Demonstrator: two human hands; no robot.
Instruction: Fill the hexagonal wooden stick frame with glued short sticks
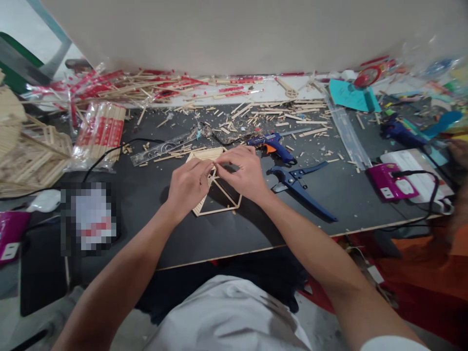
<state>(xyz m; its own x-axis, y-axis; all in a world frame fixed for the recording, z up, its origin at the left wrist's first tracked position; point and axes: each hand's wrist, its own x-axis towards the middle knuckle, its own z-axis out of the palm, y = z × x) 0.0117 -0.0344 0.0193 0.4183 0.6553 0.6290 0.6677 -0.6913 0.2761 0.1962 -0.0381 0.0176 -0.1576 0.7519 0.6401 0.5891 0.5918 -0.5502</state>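
Observation:
On the dark tabletop lies a many-sided frame of thin wooden sticks (218, 210), with slats filling its left and far parts and an open section crossed by sticks on the right. My left hand (188, 184) rests over its left side, thumb and fingers pinched at a joint near the middle. From the other side my right hand (243, 170) meets it there, fingertips pressed together on the same spot. The fingers hide the exact piece between them. Just right of my hands are a blue glue gun (274, 145) and a dark blue cutter (302, 187), both untouched.
Loose sticks and offcuts (256, 114) litter the back. Packaged sticks (100, 129) and a slatted wooden piece (36, 156) lie left. A clear ruler (164, 148) sits behind the frame. Right are a purple power strip (389, 181), its cable, and another person's arm (458, 195).

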